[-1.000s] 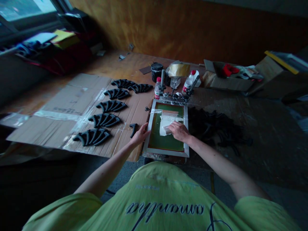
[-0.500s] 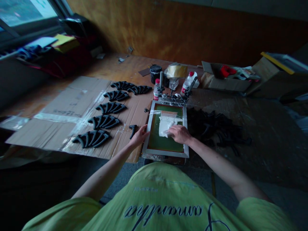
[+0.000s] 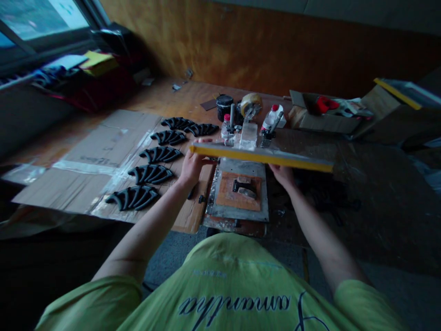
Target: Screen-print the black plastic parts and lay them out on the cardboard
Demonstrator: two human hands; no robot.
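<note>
A screen-printing frame (image 3: pixel 262 156) is tilted up, its yellow edge facing me. My left hand (image 3: pixel 193 165) is closed round its left end. Just under the edge, right of the middle, is my right hand (image 3: pixel 283 175); its fingers are hidden behind the frame, so what they hold does not show. Beneath the raised frame lies a metal base plate (image 3: pixel 241 212) with a square brown board (image 3: pixel 225 202) on it. A black curved plastic part (image 3: pixel 248 186) rests on that board. Another black part lies partly hidden beside my left forearm.
Rows of black curved parts (image 3: pixel 132 198) lie on flattened cardboard (image 3: pixel 86 184) at left. Behind the frame stand a black tub (image 3: pixel 224 106), a tape roll (image 3: pixel 251 103) and two red-capped bottles (image 3: pixel 272 118). An open carton (image 3: pixel 324 120) sits at the back right. Dark parts are piled at right.
The frame has swung up from lying flat, uncovering the board and black part. My left hand has risen with it. My right hand has moved right, off the white scraper area, to the frame's edge.
</note>
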